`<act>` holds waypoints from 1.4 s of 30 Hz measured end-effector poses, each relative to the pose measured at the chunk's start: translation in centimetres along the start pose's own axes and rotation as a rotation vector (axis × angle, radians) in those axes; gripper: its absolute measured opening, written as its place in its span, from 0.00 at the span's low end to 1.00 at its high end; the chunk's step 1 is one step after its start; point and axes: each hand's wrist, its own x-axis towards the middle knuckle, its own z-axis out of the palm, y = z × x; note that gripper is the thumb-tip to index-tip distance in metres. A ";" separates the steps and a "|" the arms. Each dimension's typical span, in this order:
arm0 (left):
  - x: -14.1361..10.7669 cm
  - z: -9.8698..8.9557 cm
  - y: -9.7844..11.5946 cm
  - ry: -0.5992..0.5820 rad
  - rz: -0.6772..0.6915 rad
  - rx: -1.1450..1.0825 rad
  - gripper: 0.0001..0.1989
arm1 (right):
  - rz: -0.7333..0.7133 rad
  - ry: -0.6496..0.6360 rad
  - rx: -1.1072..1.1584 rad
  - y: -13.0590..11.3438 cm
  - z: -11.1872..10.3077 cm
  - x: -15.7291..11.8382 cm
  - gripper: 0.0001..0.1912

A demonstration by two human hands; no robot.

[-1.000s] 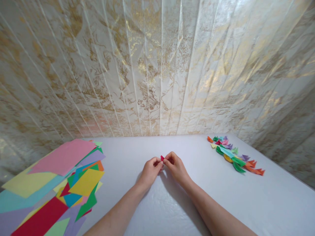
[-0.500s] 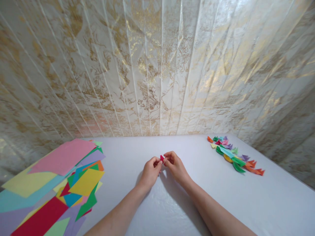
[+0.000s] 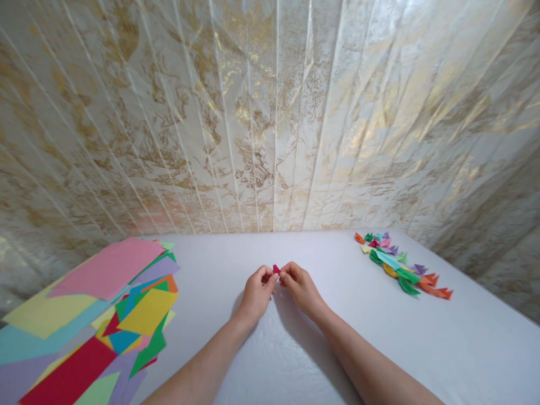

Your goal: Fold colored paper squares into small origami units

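The red paper (image 3: 276, 270) is held over the middle of the table (image 3: 219, 259), between the left hand (image 3: 256, 291) and the right hand (image 3: 301, 288). The left fingers are pinched narrow on its left side; the right fingers are closed at its right edge, though how much paper is gripped cannot be told. The piece is best steadied by the left pinch while light, even pressure is applied by the right fingertips. Force should be limited, as small folds are easily torn. Sheets (image 3: 113, 267) are stacked at left; folded pieces (image 3: 388, 260) are grouped at right.
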 end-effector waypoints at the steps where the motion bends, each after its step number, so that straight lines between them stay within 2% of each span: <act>1: 0.0 0.0 0.1 -0.002 0.011 0.007 0.12 | -0.005 -0.002 0.002 -0.1 0.0 0.0 0.09; 10: 0.1 -0.1 -0.3 -0.012 -0.014 0.013 0.16 | 0.030 0.037 0.043 0.2 0.5 -0.2 0.11; 16: 0.2 0.1 -0.5 0.003 -0.031 -0.079 0.13 | 0.029 0.049 0.046 0.3 0.6 -0.3 0.11; 22: 0.6 0.1 -1.0 0.040 -0.055 -0.153 0.14 | -0.094 0.115 -0.077 -0.4 0.2 -0.7 0.07; 26: 0.7 0.1 -1.2 0.004 -0.034 -0.148 0.12 | -0.173 0.097 -0.074 -0.5 0.1 -0.7 0.06; 34: 0.4 -0.1 -0.7 -0.071 -0.004 -0.092 0.07 | -0.211 0.046 -0.077 -0.2 0.2 -0.5 0.05; 42: 0.3 -0.2 -0.4 -0.088 0.007 -0.043 0.07 | -0.244 0.027 -0.101 -0.6 0.0 -0.5 0.07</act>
